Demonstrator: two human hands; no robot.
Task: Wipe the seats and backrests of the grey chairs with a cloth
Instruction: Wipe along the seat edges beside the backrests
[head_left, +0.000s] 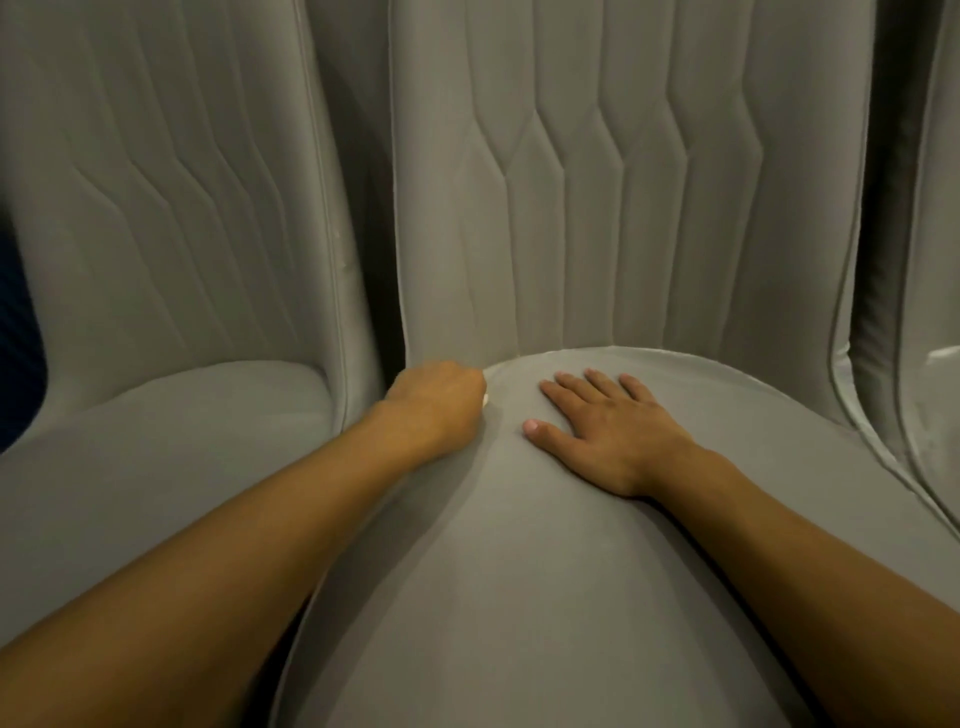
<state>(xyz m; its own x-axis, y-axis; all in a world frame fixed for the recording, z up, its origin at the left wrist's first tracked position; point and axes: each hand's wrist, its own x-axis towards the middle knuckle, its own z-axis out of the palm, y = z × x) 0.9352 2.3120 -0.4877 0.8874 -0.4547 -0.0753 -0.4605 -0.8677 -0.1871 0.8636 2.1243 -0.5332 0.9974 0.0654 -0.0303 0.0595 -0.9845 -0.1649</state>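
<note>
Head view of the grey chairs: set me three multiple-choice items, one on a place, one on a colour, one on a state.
1. Where does the right hand rest? A) middle chair's seat B) its backrest C) left chair's seat
2. What colour is the bit of cloth at the left hand? A) red B) white C) black
3. How is the left hand? A) flat B) out of view C) curled in a fist
Answers: 1 A, palm flat on that seat; 2 B, a pale scrap peeks beside the knuckles; 3 C, fingers tucked under at the seat's back crease.
</note>
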